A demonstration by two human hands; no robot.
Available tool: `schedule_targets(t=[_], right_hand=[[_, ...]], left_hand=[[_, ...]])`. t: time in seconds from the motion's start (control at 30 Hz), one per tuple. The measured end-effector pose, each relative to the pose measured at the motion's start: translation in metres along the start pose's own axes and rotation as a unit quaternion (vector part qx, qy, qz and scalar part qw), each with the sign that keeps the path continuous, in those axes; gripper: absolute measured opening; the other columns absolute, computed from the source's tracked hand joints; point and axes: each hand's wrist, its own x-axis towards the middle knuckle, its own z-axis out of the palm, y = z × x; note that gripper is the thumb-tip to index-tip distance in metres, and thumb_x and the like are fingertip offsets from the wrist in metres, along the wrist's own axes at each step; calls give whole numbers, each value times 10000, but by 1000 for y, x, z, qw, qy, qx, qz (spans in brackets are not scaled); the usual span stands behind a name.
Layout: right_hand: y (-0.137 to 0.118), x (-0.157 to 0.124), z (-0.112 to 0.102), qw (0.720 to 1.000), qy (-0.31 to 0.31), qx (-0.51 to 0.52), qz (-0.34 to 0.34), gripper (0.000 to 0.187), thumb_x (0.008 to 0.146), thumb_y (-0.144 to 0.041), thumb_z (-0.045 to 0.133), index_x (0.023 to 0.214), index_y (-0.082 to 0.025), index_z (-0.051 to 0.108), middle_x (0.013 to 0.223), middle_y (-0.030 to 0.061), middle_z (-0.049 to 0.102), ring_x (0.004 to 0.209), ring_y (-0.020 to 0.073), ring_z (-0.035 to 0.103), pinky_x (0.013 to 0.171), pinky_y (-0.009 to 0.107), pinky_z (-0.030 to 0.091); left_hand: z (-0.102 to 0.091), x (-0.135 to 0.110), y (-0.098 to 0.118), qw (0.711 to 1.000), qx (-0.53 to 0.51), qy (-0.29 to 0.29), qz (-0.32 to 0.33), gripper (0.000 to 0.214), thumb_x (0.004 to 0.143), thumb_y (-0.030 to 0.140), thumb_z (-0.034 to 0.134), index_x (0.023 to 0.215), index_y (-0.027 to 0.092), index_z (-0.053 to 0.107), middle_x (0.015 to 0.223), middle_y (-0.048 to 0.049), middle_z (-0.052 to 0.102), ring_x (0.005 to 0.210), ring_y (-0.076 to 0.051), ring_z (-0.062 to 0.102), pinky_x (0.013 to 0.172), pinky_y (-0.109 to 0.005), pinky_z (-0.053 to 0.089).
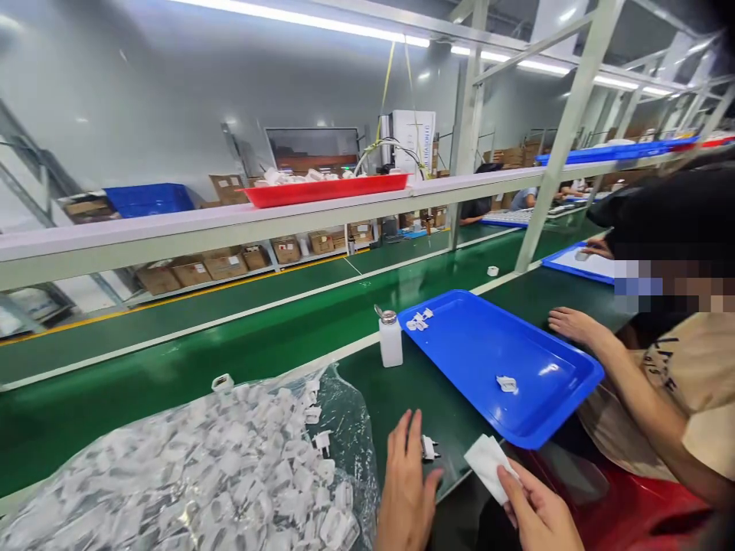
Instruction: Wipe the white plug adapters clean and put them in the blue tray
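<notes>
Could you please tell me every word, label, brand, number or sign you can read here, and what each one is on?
Nothing can be quoted with certainty.
White cabinet: blue vertical lettering, too blurred to read.
Co-worker's shirt: dark letters, too unclear to read.
Cardboard boxes: pale labels, too small to read.

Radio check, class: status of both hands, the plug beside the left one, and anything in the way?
Right hand pinching folded white cloth. Left hand open, thumb spread. Plug close beside it, contact unclear. Nothing seen between them.
</notes>
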Motion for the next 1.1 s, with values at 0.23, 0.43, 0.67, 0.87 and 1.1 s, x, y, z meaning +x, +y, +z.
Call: schedule_targets(t=[0.23, 0.43, 0.67, 0.87, 1.1], right_hand=[[5, -8, 37, 983, -54, -110, -137, 492, 990, -400, 442, 1329, -140, 686, 1301, 129, 711, 1184, 266, 697, 993, 320, 542], [-1, -5, 66, 949, -201, -113, -215, 511, 1005, -267, 351, 1459, -147, 554, 1280, 121, 728, 1100, 211, 739, 908, 270, 571], [-10, 23, 71, 948, -214, -147, -186, 476, 1070, -314, 312, 1458, -204, 565, 976, 94, 807, 833, 217, 775, 734, 290, 577], [-1, 9, 73, 939, -212, -157, -222, 554, 1054, -360, 256, 1471, -144, 550, 1034, 171, 789, 905, 273, 768, 794, 360, 581], [14, -5, 32, 954, -209, -149, -154, 491, 1027, -445, 378, 1328, -229, 700, 600, 38, 723, 522, 198, 694, 563, 251, 533]], left_hand=[[6, 8, -26, 999, 3, 1, -32, 487, 856, 161, 509, 1319, 167, 659, 1360, -136, 676, 1335, -322, 547, 1158, -507, 383], [3, 10, -25, 1000, -14, 27, -2, 403, 800, 82, 490, 1073, 226, 749, 1064, -102, 766, 1029, -273, 674, 945, -408, 521], [9, 11, -24, 999, -13, 30, 10, 405, 793, 15, 424, 998, 195, 724, 975, -104, 725, 945, -255, 648, 849, -377, 531], [16, 13, -28, 999, -3, 48, 7, 404, 787, 3, 394, 917, 181, 733, 882, -114, 726, 863, -271, 644, 759, -378, 551], [9, 13, -26, 998, -33, 54, 13, 446, 759, 28, 514, 1098, 167, 769, 1045, -117, 793, 956, -269, 727, 884, -399, 585]])
